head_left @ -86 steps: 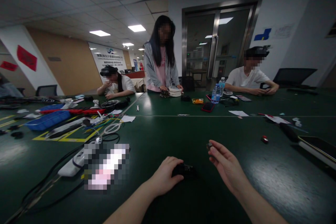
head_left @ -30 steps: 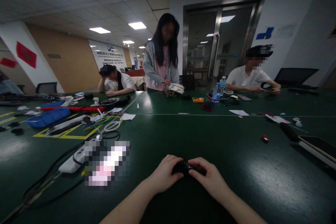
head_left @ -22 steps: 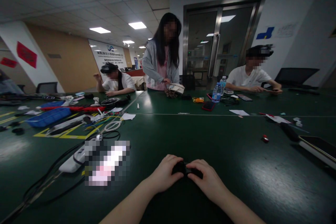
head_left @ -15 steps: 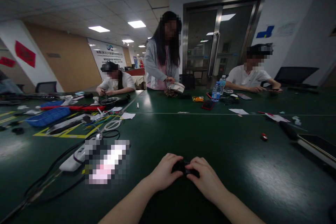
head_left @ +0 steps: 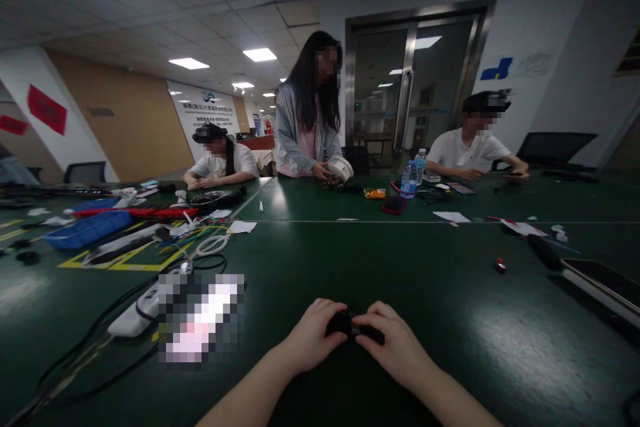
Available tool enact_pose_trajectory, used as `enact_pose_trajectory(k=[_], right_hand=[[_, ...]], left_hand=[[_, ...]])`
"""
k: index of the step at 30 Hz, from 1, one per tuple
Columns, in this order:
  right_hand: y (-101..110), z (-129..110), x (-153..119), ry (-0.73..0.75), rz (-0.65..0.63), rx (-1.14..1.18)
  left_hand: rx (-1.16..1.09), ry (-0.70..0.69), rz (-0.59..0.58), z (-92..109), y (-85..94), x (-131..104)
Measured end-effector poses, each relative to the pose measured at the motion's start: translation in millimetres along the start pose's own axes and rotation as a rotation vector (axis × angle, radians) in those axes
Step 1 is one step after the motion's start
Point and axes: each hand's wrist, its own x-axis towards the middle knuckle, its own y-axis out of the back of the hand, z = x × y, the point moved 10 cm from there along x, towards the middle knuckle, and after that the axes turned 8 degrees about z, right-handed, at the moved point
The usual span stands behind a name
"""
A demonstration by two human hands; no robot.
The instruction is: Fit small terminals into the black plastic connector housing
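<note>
A small black object (head_left: 341, 323) lies between my two hands, low over the green table near its front edge. Its kind is too dark to make out. My left hand (head_left: 316, 331) grips its left side, with thumb and fingers curled around it. From the other side, my right hand (head_left: 393, 339) pinches the right part of the same object, its thumb below and fingertips above. The fingers cover much of the object. Both forearms reach in from the bottom of the view.
The green table (head_left: 280, 267) bears a white power strip (head_left: 135, 313) with cables, a blurred-out bright screen (head_left: 205, 320), a blue tray (head_left: 90, 228), a small red item (head_left: 499, 265) and water bottles (head_left: 409, 180). Across it, one person (head_left: 310, 127) stands holding a pale bag; two others sit.
The view has tilted slightly, so the table sits a little lower. My hands keep their grip on the black object, nearly unmoved. The standing person's hands have shifted on the bag.
</note>
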Motion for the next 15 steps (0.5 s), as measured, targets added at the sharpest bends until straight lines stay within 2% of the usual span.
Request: enact_pose_trajectory(k=[15], right_hand=[[-2.4,-0.1,2.1,0.008,0.007,-0.012]], left_hand=[[0.014,-0.009,-0.004,3.2,-0.3,1.0]])
